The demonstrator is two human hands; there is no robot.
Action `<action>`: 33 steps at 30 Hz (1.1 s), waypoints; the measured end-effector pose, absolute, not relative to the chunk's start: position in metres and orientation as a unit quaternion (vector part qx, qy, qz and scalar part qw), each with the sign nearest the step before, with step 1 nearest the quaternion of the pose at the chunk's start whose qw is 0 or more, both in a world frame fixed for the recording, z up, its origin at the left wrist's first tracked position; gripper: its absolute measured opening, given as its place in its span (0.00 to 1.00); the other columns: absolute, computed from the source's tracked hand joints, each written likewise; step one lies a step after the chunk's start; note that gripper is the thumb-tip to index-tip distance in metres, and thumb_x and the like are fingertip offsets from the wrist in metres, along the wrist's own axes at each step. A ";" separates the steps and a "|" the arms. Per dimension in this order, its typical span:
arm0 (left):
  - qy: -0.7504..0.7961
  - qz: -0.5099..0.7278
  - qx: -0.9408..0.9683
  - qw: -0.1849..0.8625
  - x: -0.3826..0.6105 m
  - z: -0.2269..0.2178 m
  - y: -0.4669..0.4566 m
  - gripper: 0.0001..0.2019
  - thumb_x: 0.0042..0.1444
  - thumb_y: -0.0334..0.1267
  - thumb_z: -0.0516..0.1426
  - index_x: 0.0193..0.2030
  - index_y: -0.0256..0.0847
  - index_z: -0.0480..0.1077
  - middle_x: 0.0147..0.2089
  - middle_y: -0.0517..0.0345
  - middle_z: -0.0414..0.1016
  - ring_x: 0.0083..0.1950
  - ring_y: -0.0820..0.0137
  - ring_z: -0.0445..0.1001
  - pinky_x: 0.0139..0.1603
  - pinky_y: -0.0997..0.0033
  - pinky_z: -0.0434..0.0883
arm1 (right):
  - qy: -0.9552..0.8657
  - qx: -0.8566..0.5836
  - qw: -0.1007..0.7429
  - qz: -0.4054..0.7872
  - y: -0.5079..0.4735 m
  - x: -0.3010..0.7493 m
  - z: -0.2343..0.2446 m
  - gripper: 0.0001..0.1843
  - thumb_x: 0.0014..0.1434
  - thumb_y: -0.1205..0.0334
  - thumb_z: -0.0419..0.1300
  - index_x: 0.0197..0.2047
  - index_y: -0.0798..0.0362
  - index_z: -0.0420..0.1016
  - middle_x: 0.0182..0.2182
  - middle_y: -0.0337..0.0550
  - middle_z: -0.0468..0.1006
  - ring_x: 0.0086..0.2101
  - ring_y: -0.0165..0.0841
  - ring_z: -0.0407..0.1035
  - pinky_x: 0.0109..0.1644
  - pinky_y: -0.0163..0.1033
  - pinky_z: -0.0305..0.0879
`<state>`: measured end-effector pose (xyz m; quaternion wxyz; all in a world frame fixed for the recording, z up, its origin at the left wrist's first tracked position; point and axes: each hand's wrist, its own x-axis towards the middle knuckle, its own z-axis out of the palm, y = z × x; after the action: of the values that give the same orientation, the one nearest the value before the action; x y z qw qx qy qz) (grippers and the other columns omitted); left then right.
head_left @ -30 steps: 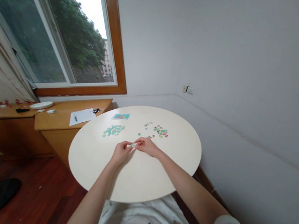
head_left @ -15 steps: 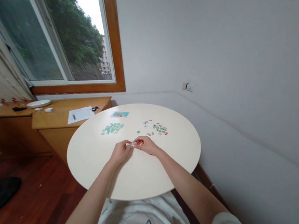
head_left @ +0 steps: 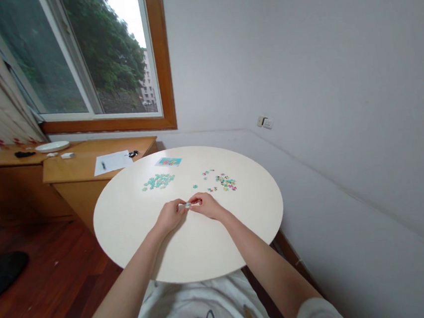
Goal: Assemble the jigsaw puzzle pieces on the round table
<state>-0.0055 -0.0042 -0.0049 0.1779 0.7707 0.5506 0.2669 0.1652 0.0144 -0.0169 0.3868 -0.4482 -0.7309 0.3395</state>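
Note:
My left hand (head_left: 171, 215) and my right hand (head_left: 206, 205) meet over the middle of the white round table (head_left: 205, 249). Their fingertips are pinched on a small pale puzzle piece (head_left: 188, 205); whether it is one piece or two joined is too small to tell. Beyond my left hand lies a pile of teal puzzle pieces (head_left: 158, 181). A heap of multicoloured puzzle pieces (head_left: 226, 181) is spread past my right hand, with several loose ones around it. One lone green piece (head_left: 195, 186) sits between the two groups.
At the table's far edge lies a colourful picture card (head_left: 168, 161). A wooden cabinet (head_left: 81, 164) stands at the left, bearing a paper sheet (head_left: 112, 162), keys (head_left: 132, 154) and a white plate (head_left: 52, 147). A wall (head_left: 324, 118) runs along the right.
The whole view has shifted very slightly. Both hands stay pinched together at the same spot, with only a tiny movement of the fingers.

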 end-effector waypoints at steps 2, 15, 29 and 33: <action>0.552 0.259 0.773 0.177 -0.005 -0.004 -0.005 0.14 0.53 0.39 0.53 0.41 0.36 0.75 0.22 0.61 0.65 0.25 0.72 0.63 0.27 0.75 0.56 | -0.732 -0.453 0.383 0.335 0.014 0.165 -0.017 0.08 0.46 0.69 0.63 0.33 0.56 0.77 0.34 0.42 0.77 0.36 0.31 0.70 0.40 0.36 0.63; 0.558 0.233 0.779 0.166 -0.004 -0.002 -0.006 0.14 0.53 0.39 0.52 0.42 0.37 0.74 0.24 0.58 0.69 0.26 0.71 0.65 0.27 0.74 0.56 | -0.742 -0.451 0.379 0.320 0.011 0.165 -0.015 0.06 0.46 0.70 0.63 0.32 0.55 0.77 0.33 0.41 0.74 0.34 0.29 0.69 0.40 0.35 0.64; 0.563 0.220 0.779 0.167 -0.002 0.003 -0.006 0.13 0.54 0.40 0.54 0.41 0.37 0.75 0.24 0.57 0.71 0.25 0.71 0.66 0.27 0.74 0.56 | -0.743 -0.447 0.366 0.337 0.014 0.170 -0.013 0.09 0.47 0.68 0.63 0.35 0.56 0.78 0.35 0.43 0.76 0.36 0.30 0.70 0.41 0.36 0.64; 0.563 0.205 0.783 0.169 -0.001 0.008 -0.007 0.13 0.54 0.40 0.54 0.40 0.37 0.75 0.26 0.55 0.73 0.27 0.70 0.68 0.28 0.74 0.58 | -0.730 -0.449 0.366 0.364 0.017 0.170 -0.012 0.10 0.47 0.67 0.63 0.35 0.57 0.79 0.36 0.46 0.76 0.36 0.31 0.71 0.41 0.37 0.66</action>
<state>-0.0012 -0.0067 0.0077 0.1689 0.7830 0.5626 0.2048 0.1701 0.0173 -0.0123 0.3664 -0.4486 -0.7296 0.3637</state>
